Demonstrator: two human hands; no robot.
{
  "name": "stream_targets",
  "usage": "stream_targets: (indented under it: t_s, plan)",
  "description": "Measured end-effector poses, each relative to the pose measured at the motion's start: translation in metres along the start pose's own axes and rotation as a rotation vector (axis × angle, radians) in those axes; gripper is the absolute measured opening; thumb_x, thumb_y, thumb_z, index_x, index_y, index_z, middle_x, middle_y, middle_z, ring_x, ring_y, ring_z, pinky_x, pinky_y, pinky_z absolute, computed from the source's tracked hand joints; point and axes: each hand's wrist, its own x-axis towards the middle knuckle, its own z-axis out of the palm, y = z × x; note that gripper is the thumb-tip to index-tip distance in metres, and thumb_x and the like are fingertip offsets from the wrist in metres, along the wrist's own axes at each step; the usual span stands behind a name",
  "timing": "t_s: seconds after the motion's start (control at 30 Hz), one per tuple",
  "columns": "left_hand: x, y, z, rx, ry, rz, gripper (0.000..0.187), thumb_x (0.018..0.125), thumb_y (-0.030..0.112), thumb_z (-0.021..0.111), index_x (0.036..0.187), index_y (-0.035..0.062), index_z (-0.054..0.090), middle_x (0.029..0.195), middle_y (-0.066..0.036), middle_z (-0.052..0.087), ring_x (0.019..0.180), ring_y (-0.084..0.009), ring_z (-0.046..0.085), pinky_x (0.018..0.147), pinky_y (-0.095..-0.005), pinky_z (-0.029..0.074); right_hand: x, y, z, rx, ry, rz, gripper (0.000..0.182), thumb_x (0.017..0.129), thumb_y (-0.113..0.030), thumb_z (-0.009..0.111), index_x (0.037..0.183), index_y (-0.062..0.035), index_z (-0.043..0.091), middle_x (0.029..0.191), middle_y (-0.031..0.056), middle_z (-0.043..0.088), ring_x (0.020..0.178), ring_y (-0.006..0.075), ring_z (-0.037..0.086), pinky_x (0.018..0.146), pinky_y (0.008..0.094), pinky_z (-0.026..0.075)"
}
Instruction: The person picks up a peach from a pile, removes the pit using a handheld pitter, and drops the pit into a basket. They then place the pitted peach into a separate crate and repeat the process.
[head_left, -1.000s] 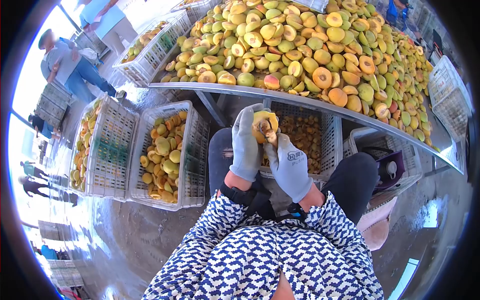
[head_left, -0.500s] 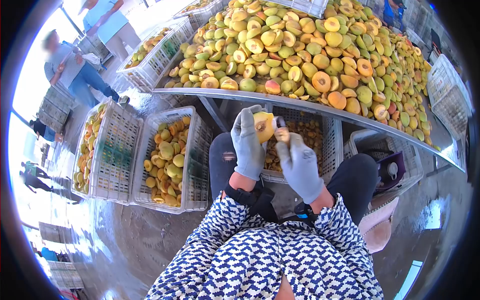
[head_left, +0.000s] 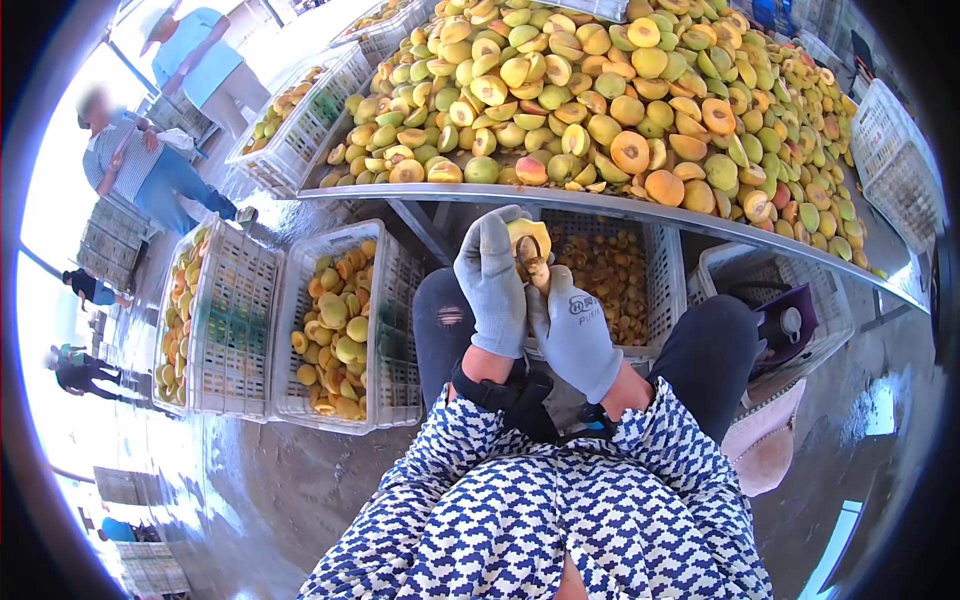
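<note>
Head view: left hand (head_left: 492,285) upright, fingers clasping fruit (head_left: 530,231); right hand (head_left: 577,325) slanted inward, gripping tool (head_left: 539,273).

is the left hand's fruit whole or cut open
Cut open: the fruit in the left hand shows a yellow cut face; the tool in the right hand partly hides its centre.

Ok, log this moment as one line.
left hand: holds fruit | right hand: holds tool at fruit | table: heaped with halves | crate: under table
</note>
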Motion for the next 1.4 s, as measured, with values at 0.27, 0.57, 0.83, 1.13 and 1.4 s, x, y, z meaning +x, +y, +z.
stream_targets:
  t_s: [0.27, 0.57, 0.83, 1.13, 1.4]
  plan:
    - [0.01, -0.006, -0.015, 0.503, -0.061, 0.402, 0.014, 0.084, 0.003, 0.049, 0.089, -0.002, 0.062, 0.082, -0.009, 0.062, 0.074, -0.0174, 0.06, 0.067, -0.0272, 0.048, 0.009, 0.019, 0.003, 0.233, -0.148, -0.121, 0.029, 0.08, -0.011, 0.05, 0.106, 0.0038, 0.052, 0.087, 0.0249, 0.057, 0.077, 0.0408, 0.056, 0.067, 0.0475, 0.044]
    - [0.012, -0.017, -0.01, 0.373, -0.071, 0.077, 0.024, 0.09, 0.02, 0.052, 0.096, -0.0014, 0.062, 0.089, -0.013, 0.064, 0.082, -0.0198, 0.062, 0.073, -0.0297, 0.048, 0.02, 0.031, -0.016, -0.225, -0.356, -0.024, 0.023, 0.085, -0.017, 0.05, 0.096, 0.0027, 0.044, 0.072, 0.0237, 0.058, 0.069, 0.0407, 0.058, 0.058, 0.0469, 0.045]
    - [0.0, -0.011, -0.009, 0.485, -0.118, 0.018, 0.026, 0.09, 0.021, 0.052, 0.096, -0.0022, 0.063, 0.087, -0.013, 0.065, 0.079, -0.0205, 0.063, 0.071, -0.0298, 0.049, 0.0, 0.048, -0.008, 0.242, -0.4, -0.094, 0.019, 0.085, -0.012, 0.05, 0.093, 0.0051, 0.05, 0.08, 0.0249, 0.056, 0.078, 0.0402, 0.055, 0.066, 0.0438, 0.043]
    - [0.001, -0.022, -0.012, 0.512, -0.141, 0.061, 0.028, 0.089, 0.024, 0.054, 0.099, -0.0013, 0.061, 0.089, -0.017, 0.063, 0.082, -0.0259, 0.063, 0.073, -0.0322, 0.047, 0.013, 0.056, -0.019, -0.081, -0.482, -0.026, 0.021, 0.087, -0.016, 0.048, 0.094, 0.0032, 0.047, 0.078, 0.0273, 0.058, 0.074, 0.0438, 0.057, 0.063, 0.0483, 0.045]
    - [-0.006, -0.009, -0.018, 0.393, -0.264, -0.024, 0.028, 0.09, 0.025, 0.052, 0.096, -0.0003, 0.063, 0.085, -0.006, 0.064, 0.074, -0.0106, 0.058, 0.067, -0.0242, 0.047, 0.0, 0.02, -0.031, 1.171, -0.746, 0.978, 0.028, 0.092, -0.034, 0.049, 0.086, -0.0069, 0.052, 0.054, -0.0011, 0.04, 0.037, 0.0107, 0.036, 0.037, 0.0241, 0.032]
